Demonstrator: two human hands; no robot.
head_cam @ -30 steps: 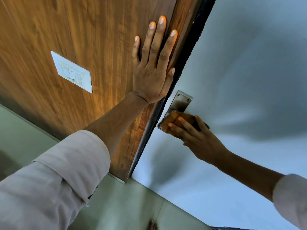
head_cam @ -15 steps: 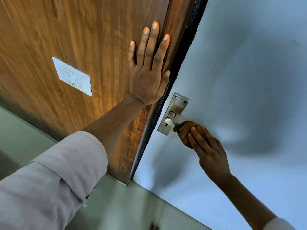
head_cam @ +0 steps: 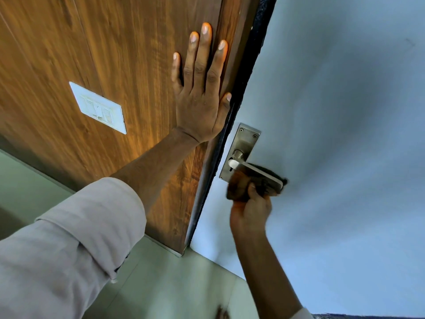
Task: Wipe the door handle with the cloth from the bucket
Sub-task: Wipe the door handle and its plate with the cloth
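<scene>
Pale grey-beige shirt, left sleeve [head_cam: 69, 245] rolled above the forearm, right cuff [head_cam: 303, 314] barely visible

cloth [head_cam: 239, 188] under door handle [head_cam: 257, 172], right of switch plate [head_cam: 98, 107]

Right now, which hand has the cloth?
The right hand, low by the door handle, grips the brown cloth under the lever. The left hand holds nothing and lies flat, fingers spread, on the wood panel.

cloth [head_cam: 239, 187] motion-blurred under handle [head_cam: 259, 172], right hand [head_cam: 250, 215] smeared, small dark obj [head_cam: 222, 315] cut off at btm edge
</scene>
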